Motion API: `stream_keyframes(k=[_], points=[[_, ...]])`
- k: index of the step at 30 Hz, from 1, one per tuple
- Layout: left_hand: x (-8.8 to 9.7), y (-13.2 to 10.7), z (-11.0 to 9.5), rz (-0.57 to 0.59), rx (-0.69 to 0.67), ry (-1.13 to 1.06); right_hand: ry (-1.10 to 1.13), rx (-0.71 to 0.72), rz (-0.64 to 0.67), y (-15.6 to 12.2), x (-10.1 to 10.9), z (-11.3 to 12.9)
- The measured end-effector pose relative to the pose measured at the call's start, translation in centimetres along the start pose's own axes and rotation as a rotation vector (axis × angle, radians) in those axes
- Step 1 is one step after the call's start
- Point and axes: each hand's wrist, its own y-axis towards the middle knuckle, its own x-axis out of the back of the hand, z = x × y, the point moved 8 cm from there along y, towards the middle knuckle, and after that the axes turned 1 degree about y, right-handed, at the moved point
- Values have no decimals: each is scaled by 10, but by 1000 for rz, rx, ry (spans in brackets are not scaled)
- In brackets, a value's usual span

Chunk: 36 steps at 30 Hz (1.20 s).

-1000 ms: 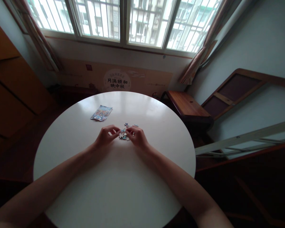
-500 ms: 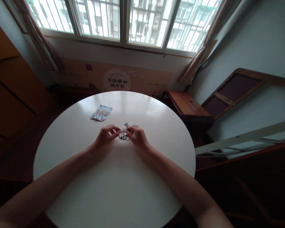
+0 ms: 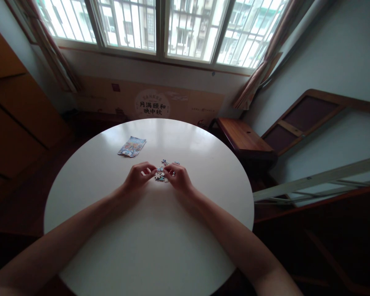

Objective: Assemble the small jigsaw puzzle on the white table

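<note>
Small jigsaw puzzle pieces (image 3: 160, 177) lie in a loose pile on the white round table (image 3: 142, 246), some pale side up and some coloured. Over the pile, my left hand (image 3: 138, 174) is closed in a pinch on the left edge of a small bluish puzzle piece (image 3: 160, 169). From the other side my right hand (image 3: 179, 176) pinches the same spot, thumb and forefinger together. The fingers cover part of the piece and of the pile; a few more pieces show just beyond my right fingers.
A colourful printed packet (image 3: 132, 146) lies on the table, beyond my left hand. Past the table's right edge stands a wooden stool or bench (image 3: 246, 133). An orange-brown cabinet (image 3: 15, 107) is at the left, and a barred window (image 3: 160, 28) lies ahead.
</note>
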Motion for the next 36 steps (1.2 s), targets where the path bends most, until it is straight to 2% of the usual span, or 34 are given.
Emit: stream_keyframes(k=[17, 30, 36], points=[[5, 1, -7, -29, -20, 20, 6, -4, 3, 0, -1, 0], [7, 1, -4, -66, -17, 34, -7, -37, -16, -1, 3, -2], [5, 0, -4, -44, -3, 13, -5, -26, -4, 0, 2, 0]])
